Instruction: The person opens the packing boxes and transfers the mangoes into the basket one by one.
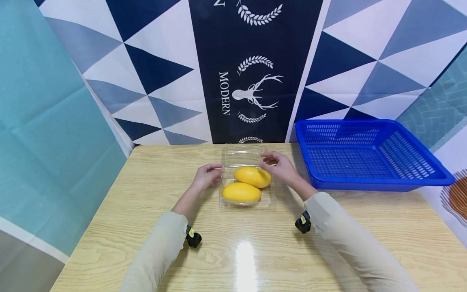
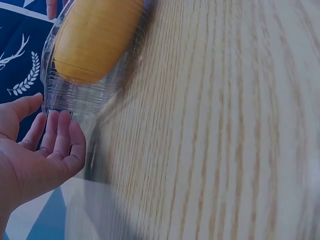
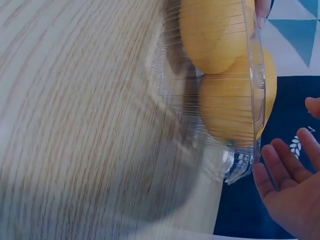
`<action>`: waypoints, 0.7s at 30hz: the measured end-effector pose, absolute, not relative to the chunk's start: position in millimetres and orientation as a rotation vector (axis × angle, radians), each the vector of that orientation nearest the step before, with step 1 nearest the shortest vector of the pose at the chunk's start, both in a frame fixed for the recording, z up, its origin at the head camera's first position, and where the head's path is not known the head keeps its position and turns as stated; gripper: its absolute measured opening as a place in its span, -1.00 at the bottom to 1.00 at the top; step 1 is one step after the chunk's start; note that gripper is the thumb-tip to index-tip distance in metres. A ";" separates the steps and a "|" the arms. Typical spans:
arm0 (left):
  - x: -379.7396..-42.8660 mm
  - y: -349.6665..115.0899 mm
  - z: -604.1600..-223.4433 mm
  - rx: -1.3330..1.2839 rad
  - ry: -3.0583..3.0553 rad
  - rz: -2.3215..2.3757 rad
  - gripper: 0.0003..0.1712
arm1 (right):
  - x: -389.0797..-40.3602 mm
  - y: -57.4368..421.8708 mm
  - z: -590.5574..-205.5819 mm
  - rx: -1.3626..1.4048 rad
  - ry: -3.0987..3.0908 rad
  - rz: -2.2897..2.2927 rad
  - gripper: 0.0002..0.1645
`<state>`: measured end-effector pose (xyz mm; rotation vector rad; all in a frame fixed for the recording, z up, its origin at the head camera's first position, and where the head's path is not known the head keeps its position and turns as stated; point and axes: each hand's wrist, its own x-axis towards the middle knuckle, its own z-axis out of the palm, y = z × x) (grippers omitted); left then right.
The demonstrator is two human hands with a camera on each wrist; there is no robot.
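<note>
Two yellow mangoes lie side by side in a clear plastic clamshell box [image 1: 268, 198], the rear mango [image 1: 251, 177] slightly right of the front mango [image 1: 240, 192]. The box's lid [image 1: 243, 156] stands open behind them. At the box's left side is my left hand [image 1: 208, 177], fingers gently bent and thumb apart; in the left wrist view its fingertips [image 2: 63, 118] are at the box's rim, and contact is hard to tell. My right hand [image 1: 280, 165] is by the back right corner near the lid, its fingers spread and relaxed in the right wrist view, gripping nothing.
A blue plastic basket [image 1: 365, 184] with slotted sides sits at the table's back right. The wooden table [image 1: 146, 227] ends at a patterned cloth backdrop [image 1: 164, 81]. A round brown striped shape [image 1: 457, 198] shows at the far right.
</note>
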<state>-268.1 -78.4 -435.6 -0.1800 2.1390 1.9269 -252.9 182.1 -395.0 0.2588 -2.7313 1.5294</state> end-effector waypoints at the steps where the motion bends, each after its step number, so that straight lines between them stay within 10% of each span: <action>1: -268.0 -78.1 -435.8 -0.175 2.137 1.930 -0.56 | -252.7 181.9 -395.4 0.273 -2.737 1.528 -0.51; 21: -270.6 -79.8 -441.0 -0.134 2.111 1.947 -0.55 | -252.5 175.7 -398.1 0.408 -2.759 1.462 -0.51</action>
